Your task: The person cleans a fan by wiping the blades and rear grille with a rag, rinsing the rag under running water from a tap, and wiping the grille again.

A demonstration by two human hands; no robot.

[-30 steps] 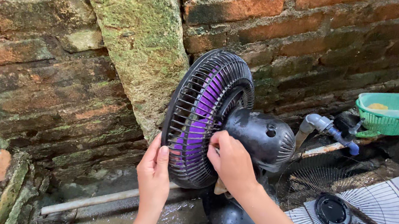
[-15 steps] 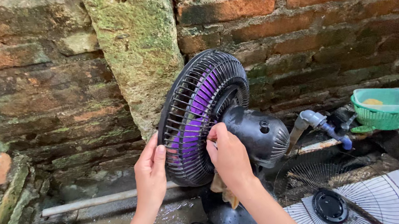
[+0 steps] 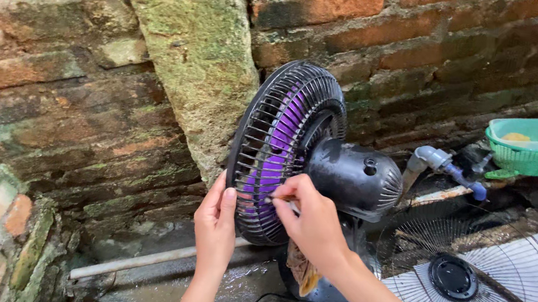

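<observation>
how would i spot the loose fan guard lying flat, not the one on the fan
Start at the mossy brick wall and find the black fan standing before it. Look right and down: the loose guard lies flat on a pale slab. It is a bare wire disc with a round black hub, with no purple blades behind it.

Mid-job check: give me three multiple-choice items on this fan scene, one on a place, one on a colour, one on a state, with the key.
1. Where does the loose front grille lie?
A. flat on the white surface right of the fan
B. hung on the brick wall
C. inside the green basket

2. What colour are the fan blades?
A. white
B. purple
C. green

3. How is the rear guard right now?
A. lying off the fan on the ground
B. on the fan, touched by both hands
C. wrapped in cloth

Key: 1 A, it rests flat by the fan base. 2 B, purple shows through the black wires. 3 B, the left hand steadies its rim and the right hand pinches at its wires.
</observation>
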